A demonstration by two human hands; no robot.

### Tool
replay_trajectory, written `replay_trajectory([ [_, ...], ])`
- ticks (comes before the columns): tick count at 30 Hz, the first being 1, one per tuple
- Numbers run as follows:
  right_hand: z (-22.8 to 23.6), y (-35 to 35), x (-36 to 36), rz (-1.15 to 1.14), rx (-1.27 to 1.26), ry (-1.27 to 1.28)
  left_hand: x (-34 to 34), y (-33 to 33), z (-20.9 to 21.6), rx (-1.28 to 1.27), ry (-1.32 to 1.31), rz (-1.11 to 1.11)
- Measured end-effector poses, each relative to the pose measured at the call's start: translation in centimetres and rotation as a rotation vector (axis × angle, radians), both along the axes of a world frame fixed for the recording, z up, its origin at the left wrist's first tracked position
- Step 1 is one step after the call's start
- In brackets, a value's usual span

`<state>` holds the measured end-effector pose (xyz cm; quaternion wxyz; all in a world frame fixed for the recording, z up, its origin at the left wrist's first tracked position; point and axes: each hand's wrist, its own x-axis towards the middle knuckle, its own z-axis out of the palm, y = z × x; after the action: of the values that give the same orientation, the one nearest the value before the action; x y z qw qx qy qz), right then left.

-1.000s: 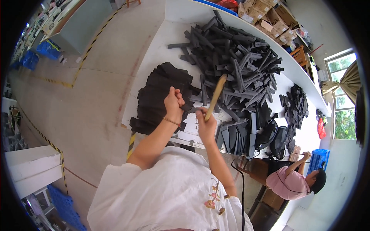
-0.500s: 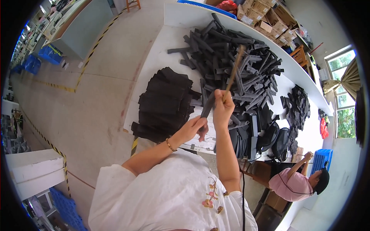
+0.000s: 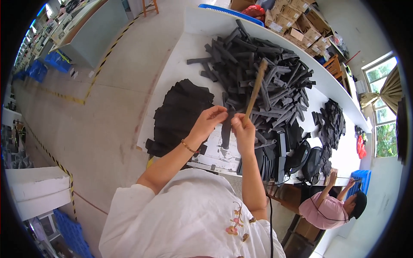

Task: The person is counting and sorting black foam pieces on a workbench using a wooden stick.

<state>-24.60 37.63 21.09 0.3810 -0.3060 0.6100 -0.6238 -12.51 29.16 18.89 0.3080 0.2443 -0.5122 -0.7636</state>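
Observation:
My right hand (image 3: pixel 244 131) is closed round a thin wooden stick (image 3: pixel 257 88), which points up and away over the table. Between my hands a black fabric strip or tube (image 3: pixel 226 134) hangs down toward the near table edge. My left hand (image 3: pixel 208 122) is closed, its thumb and fingertips pinched at the upper end of this piece. A stack of flat black fabric pieces (image 3: pixel 183 114) lies left of my left hand. Beyond my hands spreads a large pile of dark grey fabric tubes (image 3: pixel 275 81).
On the right of the white table (image 3: pixel 172 62) are black bags (image 3: pixel 299 157) and another heap of black pieces (image 3: pixel 333 122). A person in pink (image 3: pixel 325 206) works at the right, near a blue basket (image 3: pixel 359 180). Cardboard boxes (image 3: pixel 297 21) stand behind the table's raised edge.
My left hand has moved up and away from me. The black fabric piece, earlier slanting up between both hands, now hangs downward. The stick's tip has moved slightly left.

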Motion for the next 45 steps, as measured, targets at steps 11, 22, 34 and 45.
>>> replay_trajectory([
  [11, -3.8, 1.4, 0.7, 0.064, -0.039, -0.159, -1.4, 1.7, -2.3, 0.342, 0.174, 0.269],
  [22, -1.7, 0.4, 1.1, -0.110, -0.113, -0.199, -0.9, 1.7, -0.4, -0.422, -0.237, 0.482],
  [34, -1.6, 0.2, 0.8, -0.088, -0.160, -0.352, -1.1, 1.8, -1.3, -0.452, -0.248, 0.486],
  [45, -3.0, 0.8, -0.1, 0.071, -0.004, -0.066, -0.6, 2.4, -1.9, -0.180, -0.237, 0.192],
])
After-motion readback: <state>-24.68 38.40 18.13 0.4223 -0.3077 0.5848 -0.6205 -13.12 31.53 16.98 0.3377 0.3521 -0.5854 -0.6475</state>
